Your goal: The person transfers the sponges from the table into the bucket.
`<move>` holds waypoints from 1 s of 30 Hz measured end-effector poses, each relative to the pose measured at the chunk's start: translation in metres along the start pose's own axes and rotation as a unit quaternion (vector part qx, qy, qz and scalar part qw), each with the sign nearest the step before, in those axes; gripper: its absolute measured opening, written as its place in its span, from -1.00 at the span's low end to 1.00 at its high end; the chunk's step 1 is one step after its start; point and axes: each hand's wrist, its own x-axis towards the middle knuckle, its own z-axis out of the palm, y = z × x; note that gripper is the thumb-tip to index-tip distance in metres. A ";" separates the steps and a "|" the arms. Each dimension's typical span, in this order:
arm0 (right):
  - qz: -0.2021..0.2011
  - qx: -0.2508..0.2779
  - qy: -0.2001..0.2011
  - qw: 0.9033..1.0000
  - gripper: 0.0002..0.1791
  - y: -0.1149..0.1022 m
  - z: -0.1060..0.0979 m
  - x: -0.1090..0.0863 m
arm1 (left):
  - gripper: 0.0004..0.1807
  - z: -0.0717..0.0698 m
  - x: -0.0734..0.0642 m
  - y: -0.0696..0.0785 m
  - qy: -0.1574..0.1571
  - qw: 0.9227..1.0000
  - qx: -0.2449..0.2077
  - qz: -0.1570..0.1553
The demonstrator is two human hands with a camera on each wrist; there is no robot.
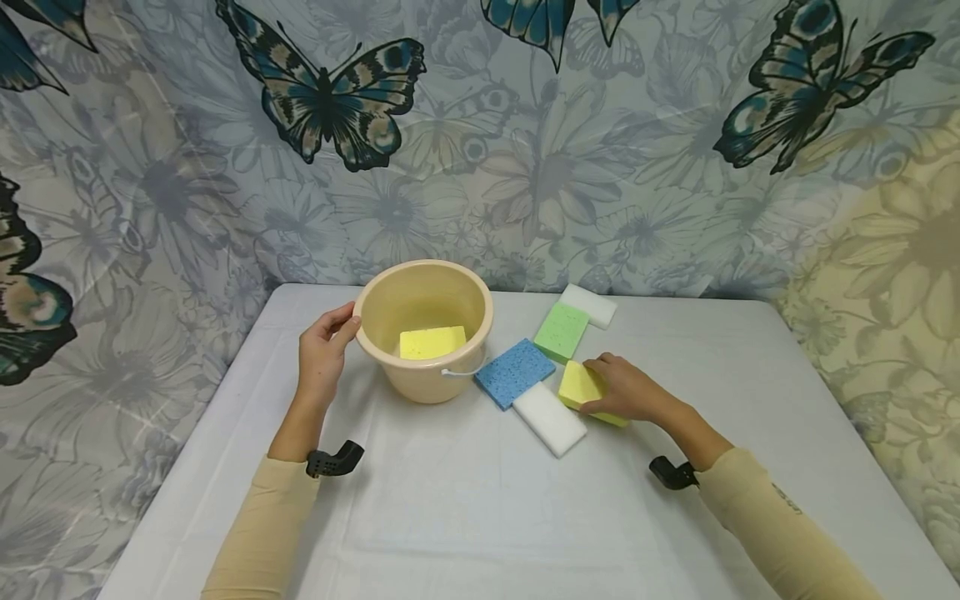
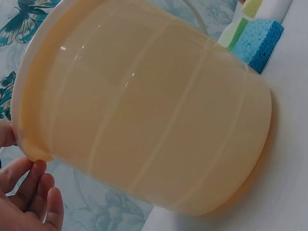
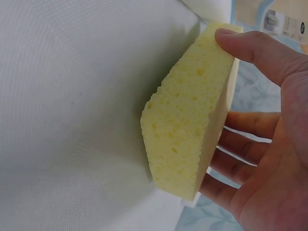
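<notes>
At the left side of the beige bucket (image 1: 420, 385), my left hand (image 1: 322, 354) pinches the rim between thumb and fingers. Inside the bucket lies a yellow sponge (image 1: 432, 342). My right hand (image 1: 630, 392) grips another yellow sponge (image 3: 180, 115), thumb on the near edge and fingers over the far side, close over the white tabletop. Left of that hand are a blue sponge (image 1: 515, 373) and a white sponge (image 1: 550, 419), side by side. Behind them lies a green sponge (image 1: 561, 332), overlapping a second white sponge (image 1: 590, 305) at the back.
White cloth covers the table (image 1: 465, 517), whose back edge meets a butterfly-patterned curtain (image 1: 555, 183). A thin white handle (image 1: 465, 372) hangs down the bucket's right side. Black wrist cameras (image 1: 335, 459) are strapped to both forearms.
</notes>
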 end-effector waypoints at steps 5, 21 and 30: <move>0.002 0.005 0.005 1.000 -0.10 0.001 -0.004 -0.002 | -0.58 0.000 0.000 -0.001 -0.001 1.000 -0.002 0.004; -0.005 0.014 0.030 0.999 -0.12 0.002 -0.017 -0.005 | -0.60 0.000 0.000 -0.001 -0.007 1.000 -0.016 0.003; -0.024 0.012 0.042 0.999 -0.14 0.000 -0.031 0.001 | -0.60 0.001 0.000 -0.003 -0.003 1.000 -0.022 0.005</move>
